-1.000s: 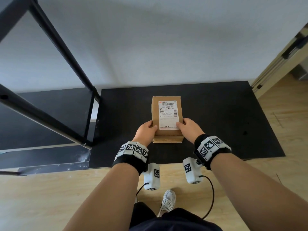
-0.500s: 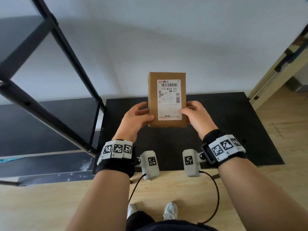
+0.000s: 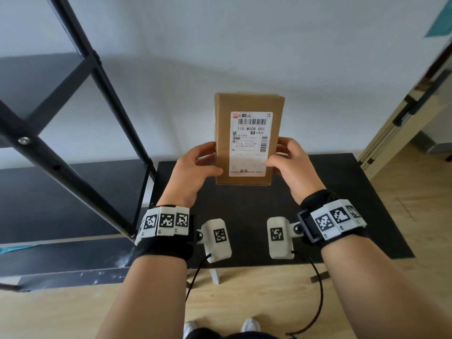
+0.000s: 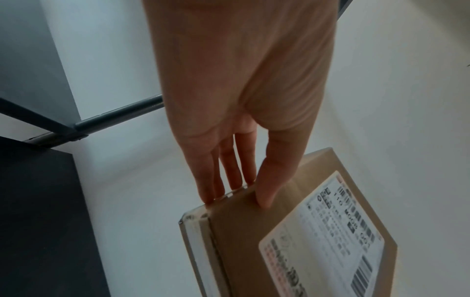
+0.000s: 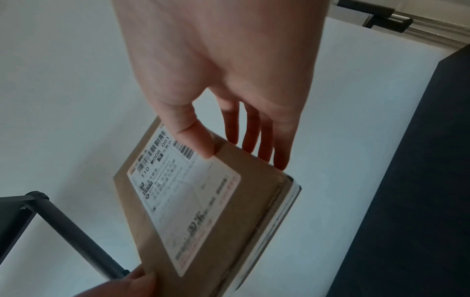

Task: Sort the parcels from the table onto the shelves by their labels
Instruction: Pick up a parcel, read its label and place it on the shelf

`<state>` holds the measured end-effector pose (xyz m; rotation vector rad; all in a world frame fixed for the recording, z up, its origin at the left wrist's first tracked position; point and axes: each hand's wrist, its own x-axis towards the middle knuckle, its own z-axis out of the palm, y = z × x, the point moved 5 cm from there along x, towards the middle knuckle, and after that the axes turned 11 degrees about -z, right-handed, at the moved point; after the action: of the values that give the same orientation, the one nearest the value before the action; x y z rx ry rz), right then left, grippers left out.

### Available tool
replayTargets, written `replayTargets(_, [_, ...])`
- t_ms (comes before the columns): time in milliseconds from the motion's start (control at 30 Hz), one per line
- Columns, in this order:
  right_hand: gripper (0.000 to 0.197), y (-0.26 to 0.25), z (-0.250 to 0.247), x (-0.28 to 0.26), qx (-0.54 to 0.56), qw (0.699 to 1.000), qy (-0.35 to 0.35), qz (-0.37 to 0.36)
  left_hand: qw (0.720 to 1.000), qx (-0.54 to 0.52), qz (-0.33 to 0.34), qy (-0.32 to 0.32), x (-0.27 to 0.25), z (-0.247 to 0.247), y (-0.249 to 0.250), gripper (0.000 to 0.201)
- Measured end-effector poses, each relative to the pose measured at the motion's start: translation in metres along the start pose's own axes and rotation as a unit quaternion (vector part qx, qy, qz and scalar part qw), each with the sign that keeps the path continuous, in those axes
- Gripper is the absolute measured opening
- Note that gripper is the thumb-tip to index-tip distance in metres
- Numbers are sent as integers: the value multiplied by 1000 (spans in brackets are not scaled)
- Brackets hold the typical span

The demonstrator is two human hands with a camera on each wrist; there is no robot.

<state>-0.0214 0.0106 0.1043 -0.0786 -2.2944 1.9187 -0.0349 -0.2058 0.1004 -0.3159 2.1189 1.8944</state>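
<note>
While upright, parcel (image 3: 249, 140) sits pinched between both hands (image 3: 244, 165).

Parcel (image 3: 247, 140): back face hidden in all views. Label (image 3: 249, 143): fine print under "110 M008 001" too small to read in head view, blurred in both wrist views. Left hand (image 3: 193, 172) and right hand (image 3: 291, 165): fingers behind parcel, mostly hidden in head view. Shelf frame (image 3: 80, 113) cut off at left edge. Shoes (image 3: 249, 325) cut by bottom edge.
</note>
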Motion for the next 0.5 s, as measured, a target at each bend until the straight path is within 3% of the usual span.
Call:
replayTargets(300, [38,-6,-2,1,21,1000,12,-11,999,22,28,3,-3,-1,11,60])
replayTargets(500, [36,-9,0,4,21,1000,5,-1,1000,-11,9,9,-2,-4,9,51])
